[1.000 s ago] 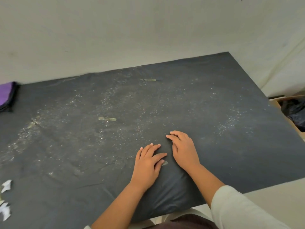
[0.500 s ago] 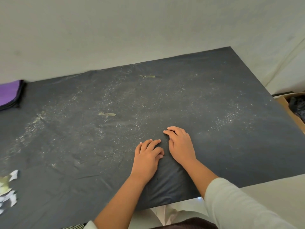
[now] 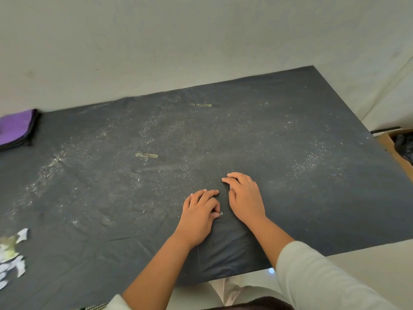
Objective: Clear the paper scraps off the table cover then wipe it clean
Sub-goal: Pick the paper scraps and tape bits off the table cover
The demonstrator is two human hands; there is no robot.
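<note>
Covering the table, a black cover (image 3: 279, 153) dusted with glitter meets a pale wall. Two tape strips (image 3: 146, 155), one scrap pile (image 3: 12, 253) near-left, one purple cloth (image 3: 15, 127) far-left. Left hand (image 3: 199, 217) pinches a small scrap (image 3: 220, 213); right hand (image 3: 244, 196) rests, fingers relaxed.

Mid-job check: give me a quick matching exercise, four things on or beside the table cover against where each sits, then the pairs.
Things:
1. purple cloth
2. paper scraps
3. cardboard box
4. left hand

Places:
A. near middle of the cover
B. far left edge, by the wall
C. off the table, right
D. near left edge

Pairs: 1-B, 2-D, 3-C, 4-A
</note>
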